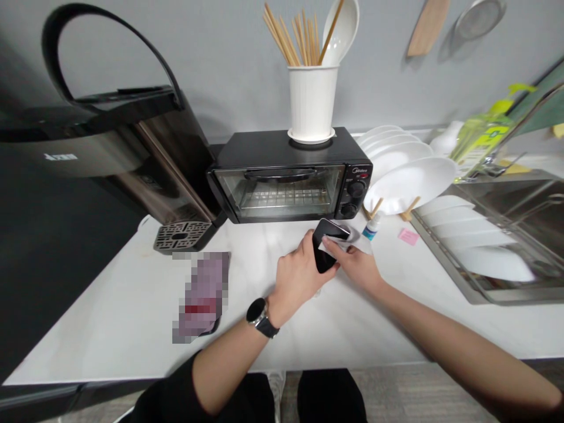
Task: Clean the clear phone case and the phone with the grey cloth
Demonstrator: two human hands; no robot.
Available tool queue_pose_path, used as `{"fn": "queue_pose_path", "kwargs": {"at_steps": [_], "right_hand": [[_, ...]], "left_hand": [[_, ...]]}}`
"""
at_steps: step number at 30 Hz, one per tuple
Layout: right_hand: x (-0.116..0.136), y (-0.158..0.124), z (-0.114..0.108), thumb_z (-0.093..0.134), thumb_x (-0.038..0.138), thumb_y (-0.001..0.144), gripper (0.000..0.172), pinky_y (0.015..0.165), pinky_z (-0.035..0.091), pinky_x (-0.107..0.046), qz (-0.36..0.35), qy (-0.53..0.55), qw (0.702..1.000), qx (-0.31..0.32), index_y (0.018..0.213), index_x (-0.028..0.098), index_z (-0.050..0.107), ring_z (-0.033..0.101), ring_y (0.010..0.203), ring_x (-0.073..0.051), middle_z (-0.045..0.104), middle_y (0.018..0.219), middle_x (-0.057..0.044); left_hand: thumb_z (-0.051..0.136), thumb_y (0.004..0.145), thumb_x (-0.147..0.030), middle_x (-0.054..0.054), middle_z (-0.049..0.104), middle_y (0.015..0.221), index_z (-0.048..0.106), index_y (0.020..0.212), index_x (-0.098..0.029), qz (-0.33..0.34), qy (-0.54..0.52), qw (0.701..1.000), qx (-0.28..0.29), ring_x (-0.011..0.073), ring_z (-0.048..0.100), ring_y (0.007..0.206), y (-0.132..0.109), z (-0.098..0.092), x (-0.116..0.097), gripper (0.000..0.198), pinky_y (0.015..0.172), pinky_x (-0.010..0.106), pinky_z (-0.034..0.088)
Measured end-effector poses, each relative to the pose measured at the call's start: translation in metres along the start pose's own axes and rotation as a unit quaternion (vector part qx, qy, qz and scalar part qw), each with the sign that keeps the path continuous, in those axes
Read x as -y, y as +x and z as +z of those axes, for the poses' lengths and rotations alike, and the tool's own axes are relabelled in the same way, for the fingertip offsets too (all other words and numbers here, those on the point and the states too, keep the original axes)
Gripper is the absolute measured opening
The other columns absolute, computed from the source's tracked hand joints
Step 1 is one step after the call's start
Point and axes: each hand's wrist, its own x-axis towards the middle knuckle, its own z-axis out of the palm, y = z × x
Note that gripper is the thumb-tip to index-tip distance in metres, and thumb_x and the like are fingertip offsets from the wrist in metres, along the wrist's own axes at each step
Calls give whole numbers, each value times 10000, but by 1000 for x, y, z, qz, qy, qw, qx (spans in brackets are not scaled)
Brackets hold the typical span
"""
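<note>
My left hand [299,267] is wrapped round a black smartphone [325,261], tilted above the white counter in front of the toaster oven. A white wipe or tissue [337,245] lies against the phone's dark face, pinched in the fingers of my right hand [356,265]. Part of the phone is covered by the wipe and fingers. Just beyond my right hand stands a small bottle [371,227] with a white cap and blue label. A watch [261,316] sits on my left wrist.
Behind my hands is a black toaster oven [286,147] bearing a white cup [312,97] of chopsticks. A drinks machine [145,164] stands left, near a blurred-out flat item [205,291]. To the right are racked plates [409,182], a pink note [409,236] and a sink [467,288].
</note>
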Motion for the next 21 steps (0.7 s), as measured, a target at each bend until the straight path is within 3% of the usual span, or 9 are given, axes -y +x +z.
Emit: {"fn": "queue_pose_path", "kwargs": {"at_steps": [4, 7, 11, 17, 21], "right_hand": [[-8, 3, -6, 553, 713, 923, 542, 759, 556, -370, 91, -53, 994, -29, 684, 233, 625, 668, 748, -244, 681, 691, -38], [-13, 5, -9, 659, 723, 830, 501, 743, 553, -366, 150, -43, 987, 32, 733, 232, 678, 669, 754, -244, 689, 698, -26], [-10, 4, -7, 731, 661, 804, 458, 779, 552, -364, 120, 7, 988, 93, 918, 218, 741, 694, 855, -259, 765, 875, -39], [-14, 6, -5, 568, 735, 903, 561, 730, 539, -346, 97, -41, 993, 47, 717, 214, 666, 663, 808, -256, 669, 669, -38], [-18, 8, -7, 680, 783, 781, 580, 751, 548, -382, 158, 2, 982, 106, 698, 209, 678, 654, 749, -244, 671, 672, -22]], "left_hand": [[777, 828, -555, 96, 776, 1156, 424, 1449, -216, 6, 4, 1000, 5, 324, 788, 897, 1, 2, 1, 791, 660, 368, 546], [777, 836, -526, 81, 782, 1142, 434, 1446, -226, 2, 3, 1000, -9, 316, 787, 861, 2, 3, 5, 762, 647, 368, 542], [771, 848, -484, 73, 779, 1177, 446, 1438, -223, 13, -5, 999, -34, 315, 788, 883, 3, 3, 9, 723, 636, 369, 544], [788, 834, -518, 78, 783, 1187, 407, 1499, -223, 13, -17, 999, -26, 326, 791, 908, 3, 3, 9, 821, 680, 389, 576], [794, 837, -462, 81, 745, 1312, 379, 1542, -229, 15, -30, 999, -34, 319, 785, 982, 5, 3, 14, 851, 744, 394, 606]]}}
